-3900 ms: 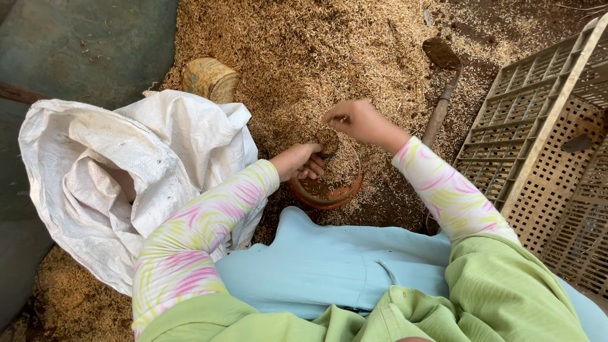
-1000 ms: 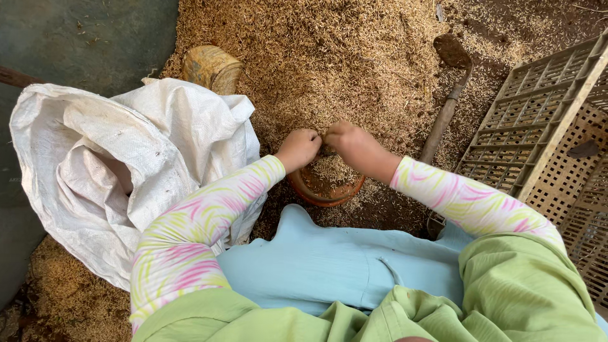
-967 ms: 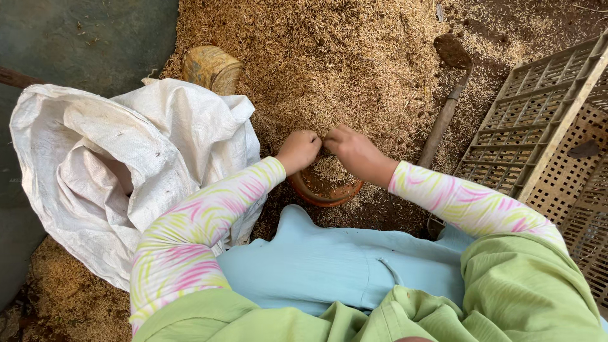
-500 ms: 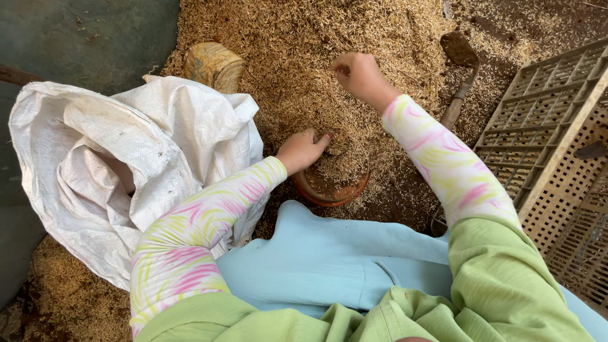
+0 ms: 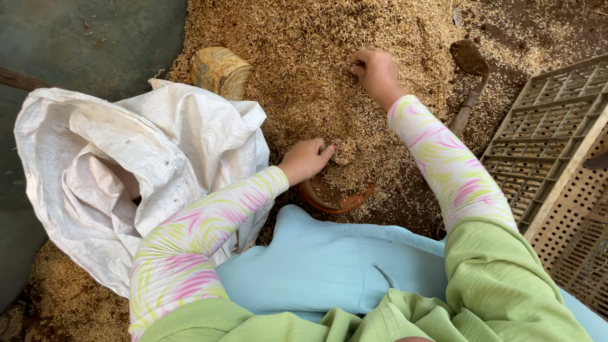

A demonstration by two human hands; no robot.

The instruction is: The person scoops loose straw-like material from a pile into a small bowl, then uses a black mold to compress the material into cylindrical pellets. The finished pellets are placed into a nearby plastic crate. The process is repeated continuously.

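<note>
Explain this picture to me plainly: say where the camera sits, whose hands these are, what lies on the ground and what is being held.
The camera is worn on a person's head and looks down at their own two bare hands; there is no machine. The ground is covered by a heap of rice husk. The left hand rests on the rim of a brown clay pot heaped with husk. The right hand reaches farther out, its grip closed in the husk pile. A white woven sack lies at the left, a yellowish can behind it, a trowel and plastic crates at the right.
</note>
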